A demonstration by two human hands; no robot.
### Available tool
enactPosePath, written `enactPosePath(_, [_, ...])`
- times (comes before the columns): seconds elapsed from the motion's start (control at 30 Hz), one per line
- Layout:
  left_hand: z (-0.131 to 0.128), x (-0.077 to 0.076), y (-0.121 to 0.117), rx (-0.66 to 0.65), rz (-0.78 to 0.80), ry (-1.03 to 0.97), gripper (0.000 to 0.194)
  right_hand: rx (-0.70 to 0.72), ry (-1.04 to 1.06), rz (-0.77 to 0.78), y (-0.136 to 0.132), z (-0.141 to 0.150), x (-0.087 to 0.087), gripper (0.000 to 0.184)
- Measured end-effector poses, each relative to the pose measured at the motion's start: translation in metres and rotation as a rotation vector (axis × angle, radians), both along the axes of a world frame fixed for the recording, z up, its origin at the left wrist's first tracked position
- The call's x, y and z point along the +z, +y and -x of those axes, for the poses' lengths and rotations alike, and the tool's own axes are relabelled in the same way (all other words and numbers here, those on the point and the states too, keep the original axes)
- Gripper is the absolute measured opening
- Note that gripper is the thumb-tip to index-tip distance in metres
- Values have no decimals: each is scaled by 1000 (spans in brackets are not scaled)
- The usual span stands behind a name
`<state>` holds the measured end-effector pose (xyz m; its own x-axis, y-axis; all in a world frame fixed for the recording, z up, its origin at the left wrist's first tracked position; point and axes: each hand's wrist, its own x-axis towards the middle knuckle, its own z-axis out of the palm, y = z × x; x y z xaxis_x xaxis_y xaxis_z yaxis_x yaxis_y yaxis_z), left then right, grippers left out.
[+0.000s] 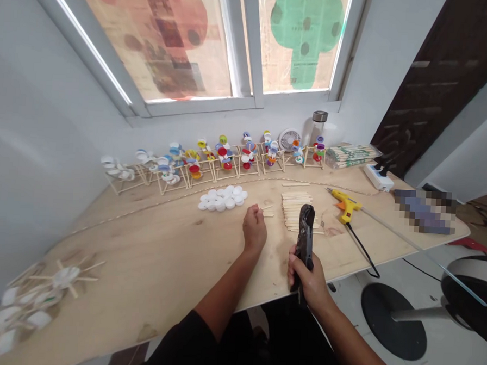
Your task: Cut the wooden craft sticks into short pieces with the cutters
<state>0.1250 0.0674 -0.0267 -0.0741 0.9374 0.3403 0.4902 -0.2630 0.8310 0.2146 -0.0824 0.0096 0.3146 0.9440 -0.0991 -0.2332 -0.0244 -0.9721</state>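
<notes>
My left hand (254, 228) is closed, its fingers curled together over the wooden table (161, 265). A few short thin sticks (268, 211) show just beside its fingertips; whether it grips one is hidden. Upright in my right hand (310, 276) is a black hand tool (306, 229) with a rounded top, its exact kind unclear. Behind this tool lies a stack of thin wooden sticks (293, 209). White bottle caps (222, 198) are grouped to the left of my left hand.
Small stick-framed wheels with coloured caps (224, 158) line the back. A yellow glue gun (346, 204), a power strip (378, 177) and bagged sticks (353, 153) are at right. Spoked stick wheels (66, 278) lie at front left. A cord (144, 203) crosses the table.
</notes>
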Motion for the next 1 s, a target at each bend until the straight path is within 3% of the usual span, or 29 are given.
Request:
enactPosePath(0.23, [6, 5, 8, -60, -62, 86, 22, -1, 1, 11, -1, 0, 2, 32])
enactPosePath(0.43, [13, 24, 30, -405, -153, 317, 6, 12, -38, 15, -1, -1, 2, 31])
enactPosePath(0.57, [17, 23, 36, -556, -175, 439, 6, 11, -36, 19, -1, -1, 2, 31])
enactPosePath(1.0, [22, 9, 37, -504, -192, 542, 8, 19, -20, 25, 0, -1, 2, 30])
